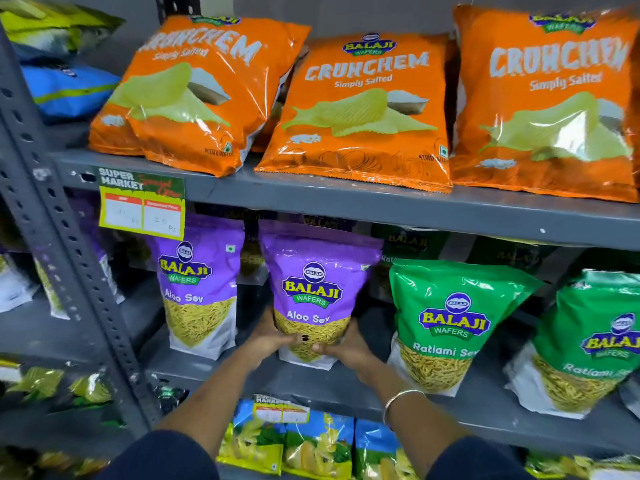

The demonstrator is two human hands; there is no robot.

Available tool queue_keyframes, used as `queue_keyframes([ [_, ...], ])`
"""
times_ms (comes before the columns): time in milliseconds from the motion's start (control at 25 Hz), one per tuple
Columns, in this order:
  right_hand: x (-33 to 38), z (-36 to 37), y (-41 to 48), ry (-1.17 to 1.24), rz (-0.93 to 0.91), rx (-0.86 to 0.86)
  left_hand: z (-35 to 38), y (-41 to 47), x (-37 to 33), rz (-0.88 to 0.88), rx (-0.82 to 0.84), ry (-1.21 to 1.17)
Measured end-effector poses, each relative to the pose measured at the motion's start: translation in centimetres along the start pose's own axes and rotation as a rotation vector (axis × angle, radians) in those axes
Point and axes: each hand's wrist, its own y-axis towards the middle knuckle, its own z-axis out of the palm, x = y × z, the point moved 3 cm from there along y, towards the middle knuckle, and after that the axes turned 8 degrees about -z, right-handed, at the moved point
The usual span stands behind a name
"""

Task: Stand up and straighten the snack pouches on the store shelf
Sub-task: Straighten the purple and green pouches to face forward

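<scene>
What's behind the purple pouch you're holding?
Dark pouch tops show just above the held Aloo Sev pouch. How many, and whether they stand, is hidden.

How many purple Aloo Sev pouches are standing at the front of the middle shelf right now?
2: one Aloo Sev pouch stands near the price tag; the held pouch sits between the left hand and right hand. Dim packs behind may hide more.

I count three orange Crunchem bags [360,109], two purple Aloo Sev pouches [317,289], two green Ratlami Sev pouches [450,323].
</scene>
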Motion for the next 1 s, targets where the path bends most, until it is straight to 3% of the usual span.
queue_keyframes([
  [480,0.3,0.9,-1.9,-0.078,0.037,0.010,-1.0,-1.5,1.1,-0.013,-0.071,0.105],
  [640,-1.6,-0.6,-3.4,-0.271,0.063,-0.066,-1.1,-1.6,3.8,-0.235,-0.245,0.302],
  [720,-2.3,-2.9,-5.2,-0.309,0.110,-0.154,0.1,-2.4,5.0,-0.504,-0.115,0.423],
  [840,-2.9,-8.4,-8.3,-0.367,0.303,-0.118,5.4,-4.8,2.9,-0.773,0.339,0.602],
  [920,-3.1,-12.9,-10.1,-0.420,0.464,-0.055,10.0,-4.7,0.4,-0.661,0.459,0.616],
  [1000,-2.6,-17.2,-10.7,-0.468,0.447,-0.143,14.4,-3.5,-1.0,-0.374,0.416,0.493],
])
